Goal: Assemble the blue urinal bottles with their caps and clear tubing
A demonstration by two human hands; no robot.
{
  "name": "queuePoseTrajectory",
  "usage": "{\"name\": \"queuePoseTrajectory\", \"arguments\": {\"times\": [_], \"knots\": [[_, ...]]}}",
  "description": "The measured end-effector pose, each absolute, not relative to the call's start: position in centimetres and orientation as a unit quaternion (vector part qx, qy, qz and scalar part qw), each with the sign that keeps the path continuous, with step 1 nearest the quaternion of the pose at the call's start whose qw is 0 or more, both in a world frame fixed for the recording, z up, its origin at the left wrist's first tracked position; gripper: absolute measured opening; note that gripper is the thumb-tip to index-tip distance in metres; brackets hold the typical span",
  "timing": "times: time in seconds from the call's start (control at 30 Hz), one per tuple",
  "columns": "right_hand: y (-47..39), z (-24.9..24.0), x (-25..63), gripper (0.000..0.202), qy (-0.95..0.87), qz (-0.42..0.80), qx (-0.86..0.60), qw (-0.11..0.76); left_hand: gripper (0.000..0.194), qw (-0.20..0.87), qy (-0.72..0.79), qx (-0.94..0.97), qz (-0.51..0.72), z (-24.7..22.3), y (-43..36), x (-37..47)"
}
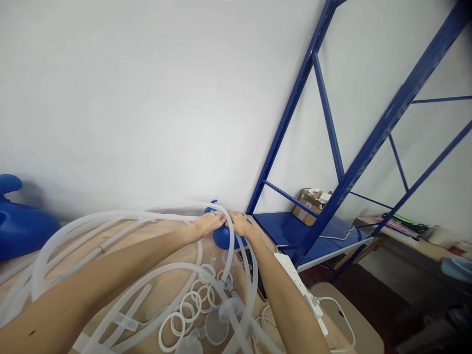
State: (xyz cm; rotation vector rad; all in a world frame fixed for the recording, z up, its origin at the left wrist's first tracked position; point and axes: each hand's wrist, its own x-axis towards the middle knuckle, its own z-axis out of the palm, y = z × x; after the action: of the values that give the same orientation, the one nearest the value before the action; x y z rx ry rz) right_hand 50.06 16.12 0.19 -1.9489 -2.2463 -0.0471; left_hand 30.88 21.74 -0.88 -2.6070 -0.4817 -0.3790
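Note:
A blue rounded object (pixel 221 240) with a small fin-like tip stands near the wall, at the far edge of the table. My left hand (pixel 210 223) lies over its top left side, fingers bent around it. From the right, my right hand (pixel 239 223) grips the same object, and the two hands meet at the top. A translucent hose (pixel 231 246) arches over between them and runs down toward me. The hands cover much of the object, and some fingertips are hidden.
More translucent hoses (pixel 110 214) loop across the table, with several white rings (pixel 191 302) in the middle. At the left is a larger blue object (pixel 25 228). Right are a phone (pixel 260 280), a power strip (pixel 295 278), a stool (pixel 350 314) and a blue rack (pixel 291 113) holding a carton (pixel 308 206).

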Motion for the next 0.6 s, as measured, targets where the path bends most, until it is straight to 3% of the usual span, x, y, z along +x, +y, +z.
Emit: {"name": "queuePoseTrajectory", "arguments": {"times": [0.13,0.5,0.6], "knots": [[15.8,0.4,49.9,0.043,-0.749,-0.015,-0.656,0.088,0.061,0.22,-0.181,-0.948,-0.142,-1.1,21.7,31.1],[16.5,0.7,49.8,0.042,-0.739,-0.001,-0.667,0.092,0.044,0.223,-0.149,-0.955,-0.124,0.0,22.9,31.3],[16.7,0.6,49.7,0.041,-0.739,-0.003,-0.667,0.096,0.05,0.23,-0.142,-0.955,-0.121,0.6,22.9,31.5]]}}
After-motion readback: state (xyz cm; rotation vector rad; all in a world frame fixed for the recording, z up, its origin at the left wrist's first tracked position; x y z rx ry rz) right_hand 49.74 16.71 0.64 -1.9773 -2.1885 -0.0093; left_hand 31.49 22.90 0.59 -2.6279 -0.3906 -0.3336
